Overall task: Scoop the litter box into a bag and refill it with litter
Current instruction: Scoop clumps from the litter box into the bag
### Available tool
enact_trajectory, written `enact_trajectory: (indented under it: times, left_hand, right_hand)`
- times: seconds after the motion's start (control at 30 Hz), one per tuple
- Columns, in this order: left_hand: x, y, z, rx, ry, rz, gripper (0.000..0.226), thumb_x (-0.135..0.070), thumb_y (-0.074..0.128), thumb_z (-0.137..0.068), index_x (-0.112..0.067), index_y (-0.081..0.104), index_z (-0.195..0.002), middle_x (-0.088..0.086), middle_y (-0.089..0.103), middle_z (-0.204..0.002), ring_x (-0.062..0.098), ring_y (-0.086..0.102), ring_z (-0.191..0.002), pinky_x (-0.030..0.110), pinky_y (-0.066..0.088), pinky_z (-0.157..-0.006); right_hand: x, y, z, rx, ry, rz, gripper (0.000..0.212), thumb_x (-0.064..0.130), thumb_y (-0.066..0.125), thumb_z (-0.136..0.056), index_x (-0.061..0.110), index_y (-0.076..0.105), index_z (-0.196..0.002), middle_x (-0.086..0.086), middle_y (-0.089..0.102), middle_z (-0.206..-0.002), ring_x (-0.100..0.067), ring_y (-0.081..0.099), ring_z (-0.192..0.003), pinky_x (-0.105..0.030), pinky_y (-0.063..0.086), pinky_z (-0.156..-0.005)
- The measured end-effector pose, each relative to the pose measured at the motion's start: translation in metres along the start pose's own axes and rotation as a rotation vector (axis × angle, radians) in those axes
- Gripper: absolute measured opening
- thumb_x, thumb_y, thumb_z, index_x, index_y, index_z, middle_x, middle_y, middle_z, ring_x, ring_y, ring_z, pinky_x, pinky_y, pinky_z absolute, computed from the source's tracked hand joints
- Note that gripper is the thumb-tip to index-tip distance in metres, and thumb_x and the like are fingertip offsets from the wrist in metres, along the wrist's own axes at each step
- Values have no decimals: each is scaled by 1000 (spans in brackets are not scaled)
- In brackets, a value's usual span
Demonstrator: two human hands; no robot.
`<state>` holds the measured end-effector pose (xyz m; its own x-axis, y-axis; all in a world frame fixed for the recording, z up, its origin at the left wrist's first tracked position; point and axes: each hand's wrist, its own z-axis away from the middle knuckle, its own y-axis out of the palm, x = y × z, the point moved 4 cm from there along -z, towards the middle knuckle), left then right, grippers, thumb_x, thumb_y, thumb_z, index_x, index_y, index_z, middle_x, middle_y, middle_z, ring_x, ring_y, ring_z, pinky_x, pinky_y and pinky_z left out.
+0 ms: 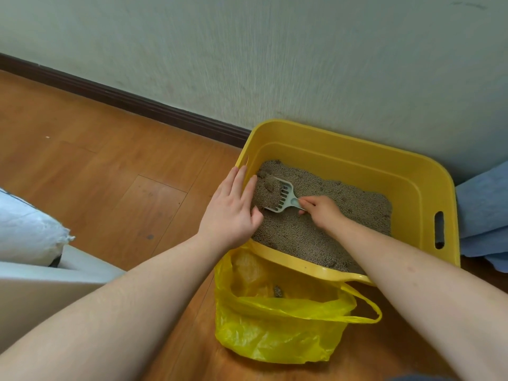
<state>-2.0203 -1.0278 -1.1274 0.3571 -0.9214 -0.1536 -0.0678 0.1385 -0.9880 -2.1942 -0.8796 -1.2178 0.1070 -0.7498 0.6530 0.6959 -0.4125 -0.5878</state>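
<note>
A yellow litter box (423,188) stands on the wood floor against the wall, filled with grey-brown litter (343,204). My right hand (320,211) grips the handle of a pale slotted scoop (283,198) that holds a clump of litter near the box's left side. My left hand (232,213) rests flat on the box's left rim, fingers spread and reaching over the litter beside the scoop. In front of the box an open yellow plastic bag (275,325) sits on the floor with a little litter inside.
A white sack (27,229) lies at the left on a pale grey surface (41,284). Blue cloth (483,215) is bunched to the right of the box. A dark baseboard (123,99) runs along the wall.
</note>
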Motion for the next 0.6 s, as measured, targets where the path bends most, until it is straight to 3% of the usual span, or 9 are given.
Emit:
enact_trajectory:
  times: [0.13, 0.37, 0.6]
  left_hand:
    - [0, 0, 0, 2, -2, 1, 74, -46, 22, -87, -12, 25, -153, 14, 12, -162, 28, 5, -150, 39, 7, -121]
    - [1, 0, 0, -10, -5, 11, 72, -45, 23, -88, -11, 28, -151, 14, 16, -161, 29, 8, -149, 39, 9, -120]
    - [3, 4, -1, -7, -2, 14, 70, -42, 26, -89, -12, 25, -153, 14, 15, -161, 28, 7, -149, 40, 10, -121]
  right_hand:
    - [-2, -3, 6, 19, -28, -15, 28, 28, 51, -99, 19, 65, -122, 4, 71, -86, -13, 50, -62, -26, 34, -56]
    - [-17, -18, 22, 29, -5, -59, 26, 26, 51, -99, 23, 65, -120, 7, 71, -84, -10, 35, -47, -22, 26, -44]
    - [-23, -35, 44, 54, -18, 12, 26, 29, 50, -99, 24, 65, -120, 9, 71, -84, -16, 41, -58, -26, 27, -52]
